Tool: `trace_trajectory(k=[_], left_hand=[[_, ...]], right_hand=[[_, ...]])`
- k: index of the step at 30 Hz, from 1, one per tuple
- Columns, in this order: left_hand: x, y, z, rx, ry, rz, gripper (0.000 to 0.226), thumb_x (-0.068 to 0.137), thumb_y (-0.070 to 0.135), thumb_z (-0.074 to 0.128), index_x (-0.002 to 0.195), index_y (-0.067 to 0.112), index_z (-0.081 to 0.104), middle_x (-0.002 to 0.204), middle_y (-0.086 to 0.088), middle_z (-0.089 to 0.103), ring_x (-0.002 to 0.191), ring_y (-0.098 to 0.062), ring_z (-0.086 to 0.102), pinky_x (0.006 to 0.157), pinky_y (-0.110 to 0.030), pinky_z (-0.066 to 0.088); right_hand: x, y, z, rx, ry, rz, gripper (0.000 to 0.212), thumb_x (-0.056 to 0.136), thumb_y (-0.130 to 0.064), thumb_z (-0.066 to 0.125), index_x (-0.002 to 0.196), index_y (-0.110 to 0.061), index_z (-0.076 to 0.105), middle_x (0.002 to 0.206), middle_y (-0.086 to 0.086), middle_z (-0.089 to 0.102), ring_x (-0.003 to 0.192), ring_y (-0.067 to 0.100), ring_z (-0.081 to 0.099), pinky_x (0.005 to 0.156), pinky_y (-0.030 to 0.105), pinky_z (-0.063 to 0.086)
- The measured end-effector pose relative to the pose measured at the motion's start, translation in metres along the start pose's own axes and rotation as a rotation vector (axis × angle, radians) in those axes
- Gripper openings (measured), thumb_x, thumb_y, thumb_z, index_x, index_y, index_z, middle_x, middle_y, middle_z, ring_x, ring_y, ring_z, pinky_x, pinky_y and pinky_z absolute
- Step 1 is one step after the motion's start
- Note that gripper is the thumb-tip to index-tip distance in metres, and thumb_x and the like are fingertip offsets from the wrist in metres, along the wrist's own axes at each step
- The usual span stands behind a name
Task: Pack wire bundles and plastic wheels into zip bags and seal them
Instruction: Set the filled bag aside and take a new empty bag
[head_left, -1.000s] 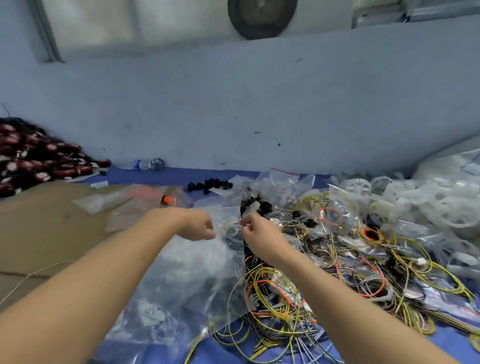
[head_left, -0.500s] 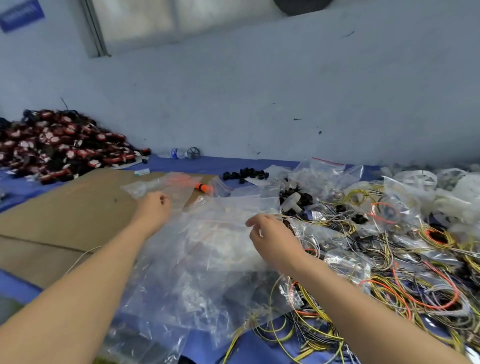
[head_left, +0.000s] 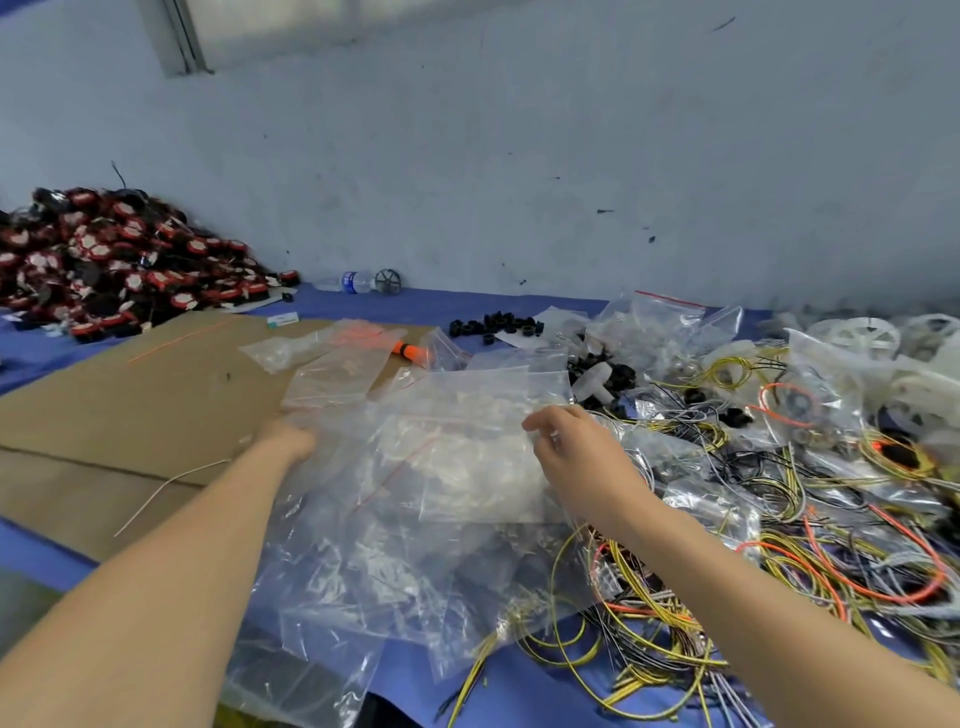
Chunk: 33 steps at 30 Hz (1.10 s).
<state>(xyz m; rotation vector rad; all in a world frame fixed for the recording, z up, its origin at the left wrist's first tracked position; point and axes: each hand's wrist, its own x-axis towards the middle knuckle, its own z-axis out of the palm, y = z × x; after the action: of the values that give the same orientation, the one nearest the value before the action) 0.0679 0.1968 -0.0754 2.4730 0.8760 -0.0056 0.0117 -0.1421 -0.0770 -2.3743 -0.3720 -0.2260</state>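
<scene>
Clear zip bags (head_left: 467, 457) with red seal lines lie heaped at the centre of the blue table. My left hand (head_left: 288, 441) is at the heap's left edge, its fingers tucked under the plastic and closed on a zip bag. Over the heap's right edge hovers my right hand (head_left: 576, 457), fingers loosely curled and apart, holding nothing that I can see. Tangled yellow, orange and black wire bundles (head_left: 779, 545) spread across the right side. White plastic wheels (head_left: 862, 335) lie at the far right, some in bags.
A brown cardboard sheet (head_left: 130, 415) covers the table's left part, with more flat zip bags (head_left: 332, 374) and an orange marker (head_left: 410, 352) on it. Red-and-black parts (head_left: 114, 260) are piled at far left. Small black rings (head_left: 493, 322) and a water bottle (head_left: 353, 281) sit near the wall.
Both hands were pinching a bag's top together. My left hand then swung left and down onto the heap's left edge, and my right hand let go and stayed above the bags.
</scene>
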Motion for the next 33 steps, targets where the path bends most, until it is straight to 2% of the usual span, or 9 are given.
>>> trace_trajectory(k=[6, 8, 10, 13, 16, 22, 25, 29, 33], left_hand=[[-0.001, -0.013, 0.005, -0.360, 0.077, -0.121, 0.037, 0.093, -0.001, 0.054, 0.128, -0.013, 0.051, 0.129, -0.030, 0.055, 0.119, -0.041, 0.056, 0.096, -0.044, 0.049], [-0.013, -0.010, 0.003, -0.600, 0.092, -0.104, 0.019, 0.090, -0.001, 0.056, 0.107, -0.007, 0.062, 0.098, -0.030, 0.063, 0.085, -0.029, 0.071, 0.064, -0.029, 0.053], [-0.032, 0.007, -0.004, -0.785, 0.076, -0.054, 0.013, 0.093, 0.005, 0.054, 0.082, 0.006, 0.060, 0.070, -0.015, 0.055, 0.053, -0.017, 0.057, 0.042, -0.018, 0.042], [-0.067, 0.042, -0.016, -0.828, 0.179, 0.118, 0.027, 0.095, 0.020, 0.053, 0.070, 0.014, 0.058, 0.067, -0.006, 0.054, 0.058, -0.019, 0.047, 0.059, -0.028, 0.043], [-0.114, 0.077, -0.018, -0.876, 0.253, 0.396, 0.024, 0.096, 0.018, 0.047, 0.093, 0.014, 0.070, 0.075, 0.001, 0.059, 0.074, -0.015, 0.053, 0.071, -0.032, 0.047], [-0.224, 0.123, 0.016, -0.858, 0.183, 0.938, 0.026, 0.098, 0.033, 0.045, 0.113, 0.032, 0.066, 0.098, 0.016, 0.066, 0.082, 0.004, 0.059, 0.069, -0.011, 0.044], [-0.257, 0.129, 0.042, -0.674, 0.179, 1.154, 0.027, 0.099, 0.033, 0.044, 0.118, 0.037, 0.063, 0.110, 0.019, 0.064, 0.103, 0.003, 0.057, 0.080, -0.009, 0.044], [-0.287, 0.133, 0.084, -0.494, 0.102, 1.377, 0.029, 0.099, 0.032, 0.042, 0.119, 0.031, 0.063, 0.105, 0.018, 0.068, 0.094, 0.003, 0.060, 0.083, -0.020, 0.048], [-0.317, 0.135, 0.130, -0.239, -0.042, 1.450, 0.034, 0.096, 0.048, 0.032, 0.127, 0.044, 0.045, 0.115, 0.025, 0.061, 0.077, 0.005, 0.061, 0.066, -0.027, 0.052]], right_hand=[[-0.001, 0.000, 0.002, 0.009, 0.028, -0.017, 0.029, 0.102, -0.019, 0.042, 0.124, -0.023, 0.061, 0.126, -0.003, 0.053, 0.100, 0.016, 0.060, 0.089, 0.041, 0.051], [0.000, -0.004, 0.006, 0.029, 0.021, -0.013, 0.029, 0.102, -0.019, 0.042, 0.123, -0.024, 0.061, 0.124, -0.004, 0.052, 0.103, 0.016, 0.058, 0.090, 0.040, 0.050], [0.000, -0.010, 0.009, 0.085, 0.019, 0.004, 0.029, 0.101, -0.018, 0.042, 0.123, -0.025, 0.060, 0.120, -0.005, 0.053, 0.101, 0.014, 0.058, 0.087, 0.035, 0.050], [0.002, -0.024, 0.010, 0.290, -0.003, 0.103, 0.029, 0.102, -0.024, 0.042, 0.125, -0.021, 0.060, 0.118, -0.002, 0.060, 0.087, 0.010, 0.059, 0.073, 0.029, 0.048], [0.006, -0.041, 0.004, 0.711, -0.116, 0.381, 0.039, 0.103, -0.038, 0.043, 0.127, -0.010, 0.056, 0.116, 0.009, 0.065, 0.093, 0.020, 0.067, 0.081, 0.037, 0.055], [-0.001, -0.017, -0.055, 1.556, -0.261, 0.584, 0.076, 0.098, -0.063, 0.038, 0.136, 0.002, 0.041, 0.118, 0.023, 0.069, 0.096, 0.032, 0.073, 0.068, 0.037, 0.060], [-0.016, 0.022, -0.096, 1.640, -0.194, 0.447, 0.081, 0.096, -0.068, 0.034, 0.138, 0.001, 0.046, 0.126, 0.018, 0.066, 0.102, 0.029, 0.071, 0.076, 0.037, 0.060], [-0.054, 0.079, -0.150, 1.653, -0.086, 0.244, 0.079, 0.097, -0.066, 0.033, 0.134, 0.000, 0.057, 0.137, 0.020, 0.058, 0.125, 0.033, 0.058, 0.112, 0.046, 0.041], [-0.098, 0.124, -0.191, 1.359, 0.039, 0.413, 0.034, 0.091, -0.037, 0.068, 0.106, -0.008, 0.075, 0.117, 0.010, 0.068, 0.103, 0.026, 0.068, 0.092, 0.040, 0.056]])
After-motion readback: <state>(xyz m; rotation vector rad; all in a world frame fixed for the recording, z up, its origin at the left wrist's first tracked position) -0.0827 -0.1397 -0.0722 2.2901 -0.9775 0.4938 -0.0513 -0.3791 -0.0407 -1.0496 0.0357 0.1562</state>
